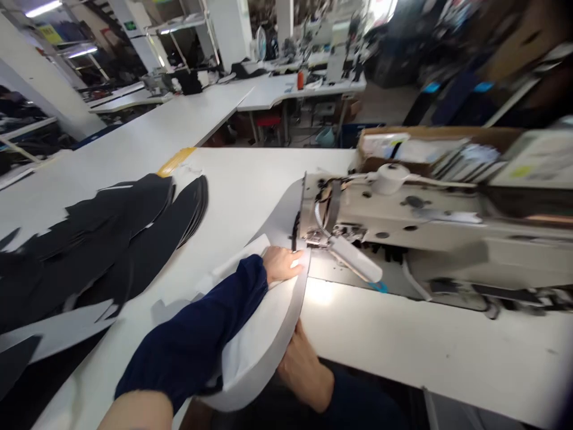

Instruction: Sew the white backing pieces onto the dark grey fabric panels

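Forearm (pixel 138 411); L fingers (pixel 290 272) bent atop wht piece (pixel 257 340); R fingers (pixel 298 335) @edge; grips unclear.

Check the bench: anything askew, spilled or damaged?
No spill or damage that I can see. The black pieces at left lie in uneven, overlapping stacks, which looks untidy but may be normal. The white piece overhangs the table, the right hand at its border.

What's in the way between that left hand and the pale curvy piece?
Nothing visible: the left hand rests right on the pale curvy piece, near the sewing machine. The right hand is at the piece's edge.
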Demonstrator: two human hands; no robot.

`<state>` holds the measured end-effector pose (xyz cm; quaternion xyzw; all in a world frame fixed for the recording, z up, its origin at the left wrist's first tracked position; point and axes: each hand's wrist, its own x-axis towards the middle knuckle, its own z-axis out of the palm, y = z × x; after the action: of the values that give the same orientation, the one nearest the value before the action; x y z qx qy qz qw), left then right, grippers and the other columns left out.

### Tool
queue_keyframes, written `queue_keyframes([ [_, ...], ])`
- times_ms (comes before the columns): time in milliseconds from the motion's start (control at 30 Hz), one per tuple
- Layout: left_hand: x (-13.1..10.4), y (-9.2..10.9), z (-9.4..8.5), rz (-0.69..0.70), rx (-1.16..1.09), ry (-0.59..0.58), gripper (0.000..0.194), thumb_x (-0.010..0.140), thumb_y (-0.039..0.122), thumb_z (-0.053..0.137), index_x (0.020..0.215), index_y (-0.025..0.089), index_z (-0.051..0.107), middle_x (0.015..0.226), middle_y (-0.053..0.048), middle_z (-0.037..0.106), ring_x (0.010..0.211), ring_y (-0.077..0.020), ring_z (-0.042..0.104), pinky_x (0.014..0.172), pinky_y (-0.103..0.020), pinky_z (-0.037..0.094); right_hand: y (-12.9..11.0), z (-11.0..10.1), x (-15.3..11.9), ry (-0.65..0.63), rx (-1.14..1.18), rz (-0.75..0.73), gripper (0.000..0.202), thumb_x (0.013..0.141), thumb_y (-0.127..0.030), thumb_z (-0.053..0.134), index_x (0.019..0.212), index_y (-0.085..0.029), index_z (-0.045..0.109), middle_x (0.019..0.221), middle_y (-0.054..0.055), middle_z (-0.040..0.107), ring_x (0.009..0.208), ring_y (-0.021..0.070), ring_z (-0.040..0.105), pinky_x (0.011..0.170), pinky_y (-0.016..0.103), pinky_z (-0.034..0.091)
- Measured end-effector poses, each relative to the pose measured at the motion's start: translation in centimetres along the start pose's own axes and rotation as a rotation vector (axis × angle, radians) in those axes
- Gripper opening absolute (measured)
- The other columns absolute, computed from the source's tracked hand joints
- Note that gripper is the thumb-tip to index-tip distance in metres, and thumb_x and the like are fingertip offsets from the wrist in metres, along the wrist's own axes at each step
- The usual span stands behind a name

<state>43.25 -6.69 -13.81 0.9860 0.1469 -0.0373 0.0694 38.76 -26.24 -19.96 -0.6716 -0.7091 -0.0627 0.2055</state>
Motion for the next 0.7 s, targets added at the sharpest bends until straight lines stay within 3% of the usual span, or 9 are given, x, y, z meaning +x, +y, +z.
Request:
queue_keyframes([
  [100, 0.4, 0.5, -0.6, 0.011, 0.008, 0.022, 0.042, 0.085, 0.045, 0.048, 0.123, 0.03, 0.058, 0.092, -0.005, 0.067, 0.085, -0.0234, 0.062, 0.072, -0.033, 0.044, -0.1, 0.4, -0.5, -0.047, -0.06, 0.049, 0.031, 0.077, -0.007, 0.052, 0.098, -0.026, 0.067, 0.104, 0.004, 0.066, 0.108, 0.0253, 0.053, 0.109, 0.051, 0.028],
  [167, -0.2, 1.0, -1.6, 0.059, 0.028, 0.085, 0.034, 0.085, 0.038, 0.049, 0.114, 0.027, 0.063, 0.106, -0.008, 0.062, 0.096, -0.025, 0.058, 0.078, -0.036, 0.044, -0.1, 0.3, -0.5, -0.111, -0.071, 0.062, 0.035, 0.074, -0.01, 0.055, 0.104, -0.025, 0.066, 0.111, 0.006, 0.065, 0.112, 0.0255, 0.051, 0.108, 0.047, 0.032],
  [267, -2.9, 2.2, -3.3, 0.195, 0.029, 0.123, 0.02, 0.083, 0.032, 0.052, 0.092, 0.022, 0.067, 0.132, -0.008, 0.048, 0.111, -0.0267, 0.049, 0.087, -0.041, 0.042, -0.6, -0.4, -0.3, -0.205, -0.014, 0.053, 0.04, 0.075, -0.023, 0.058, 0.115, -0.021, 0.062, 0.125, 0.009, 0.058, 0.116, 0.0297, 0.048, 0.104, 0.05, 0.037],
  [367, -6.6, 3.1, -3.9, 0.306, -0.024, 0.004, 0.017, 0.081, 0.029, 0.054, 0.093, 0.022, 0.064, 0.134, -0.004, 0.048, 0.117, -0.0255, 0.045, 0.09, -0.04, 0.042, -1.3, -1.5, -0.1, -0.261, 0.027, 0.044, 0.047, 0.08, -0.031, 0.057, 0.122, -0.01, 0.058, 0.125, 0.017, 0.057, 0.112, 0.0314, 0.051, 0.1, 0.049, 0.04],
  [500, -9.6, 3.0, -2.1, 0.3, -0.104, -0.048, 0.041, 0.083, 0.025, 0.05, 0.123, 0.022, 0.052, 0.134, -0.004, 0.05, 0.131, -0.0243, 0.032, 0.096, -0.038, 0.04, -2.1, -3.0, -0.2, -0.205, -0.072, -0.038, 0.036, 0.083, -0.025, 0.056, 0.111, -0.003, 0.063, 0.109, 0.022, 0.063, 0.107, 0.0326, 0.054, 0.099, 0.051, 0.038],
  [600, -10.0, 2.6, -0.4, 0.277, -0.136, -0.016, 0.047, 0.082, 0.027, 0.049, 0.129, 0.021, 0.048, 0.14, -0.004, 0.045, 0.133, -0.025, 0.03, 0.096, -0.04, 0.04, -2.2, -3.3, -0.4, -0.192, -0.121, -0.113, 0.02, 0.08, -0.022, 0.062, 0.087, -0.005, 0.069, 0.091, 0.021, 0.067, 0.097, 0.0345, 0.058, 0.094, 0.056, 0.038],
  [700, -9.8, 2.7, 0.8, 0.221, -0.132, 0.034, 0.051, 0.081, 0.029, 0.05, 0.132, 0.021, 0.045, 0.143, -0.005, 0.042, 0.13, -0.027, 0.033, 0.095, -0.044, 0.04, -2.1, -3.1, -0.5, -0.163, -0.135, -0.124, 0.015, 0.078, -0.021, 0.065, 0.08, -0.007, 0.069, 0.083, 0.019, 0.067, 0.091, 0.0339, 0.059, 0.09, 0.056, 0.039],
])
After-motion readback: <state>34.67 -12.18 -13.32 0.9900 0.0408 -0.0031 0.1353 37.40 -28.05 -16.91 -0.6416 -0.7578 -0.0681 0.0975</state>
